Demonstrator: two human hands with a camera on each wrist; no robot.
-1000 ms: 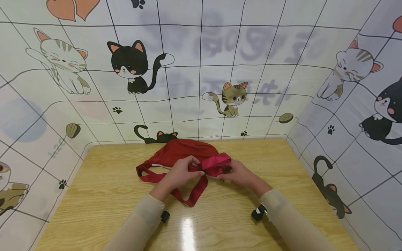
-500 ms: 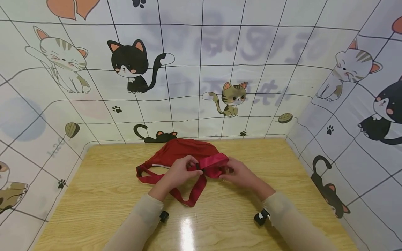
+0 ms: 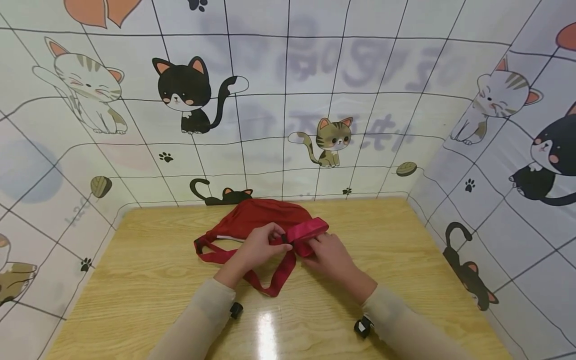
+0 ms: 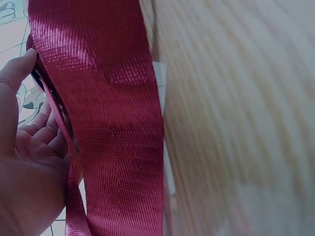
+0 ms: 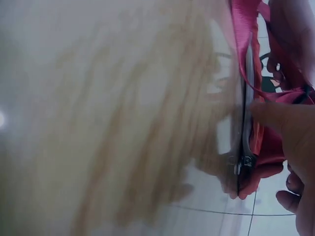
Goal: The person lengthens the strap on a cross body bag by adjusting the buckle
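A red waist bag (image 3: pixel 270 215) lies at the back of the table, its strap (image 3: pixel 280 280) trailing in loops in front. My left hand (image 3: pixel 256 251) pinches the strap at a black plastic buckle piece (image 3: pixel 284 239). A shiny strap loop (image 3: pixel 308 229) stands up between the hands. My right hand (image 3: pixel 333 257) holds the strap just below that loop, fingers bent; part of this grip is hidden. Close up in the left wrist view, wide webbing (image 4: pixel 108 123) crosses before the left palm. In the right wrist view, the right thumb (image 5: pixel 275 115) lies against the bag's zipper edge, above a zipper pull (image 5: pixel 247 160).
The wood-grain table (image 3: pixel 148 280) reaches to a cloth backdrop (image 3: pixel 270 115) with cat drawings at the back and both sides. A small black camera mount (image 3: pixel 363 327) hangs under the right sleeve, another (image 3: pixel 236 310) under the left.
My right hand has shifted left and turned, from the right end of the strap loop to just under it. The left hand, bag and trailing strap stay nearly where they were.
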